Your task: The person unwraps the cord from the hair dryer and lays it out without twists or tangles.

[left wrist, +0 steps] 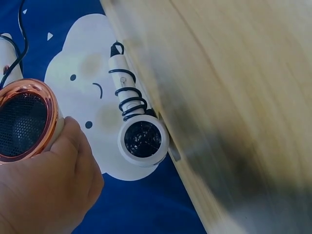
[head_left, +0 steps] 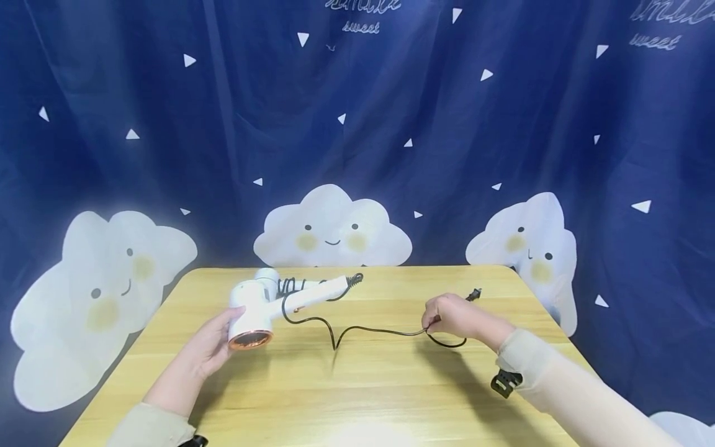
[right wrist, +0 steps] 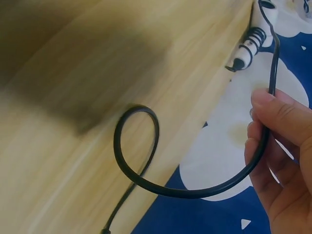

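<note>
1. You seem to be managing the black cord (head_left: 385, 331) of the white hair dryer (head_left: 249, 307); whether you are winding or unwinding it, I cannot tell. The next move probably calls for a steady left grip while you guide the slack smoothly.
2. Nearest, your left hand (head_left: 215, 344) is clamped round the dryer's head, apparently raised over the left part of the surface (head_left: 335, 397), its copper-rimmed end turned toward you.
3. Your right hand (head_left: 454, 316) pinches the cord between thumb and fingers; a loop curves beneath, with the plug (head_left: 474, 294) just beyond.
4. Farther back, a second dryer (left wrist: 130, 96) lies near the far edge, cord coiled round its handle.
</note>
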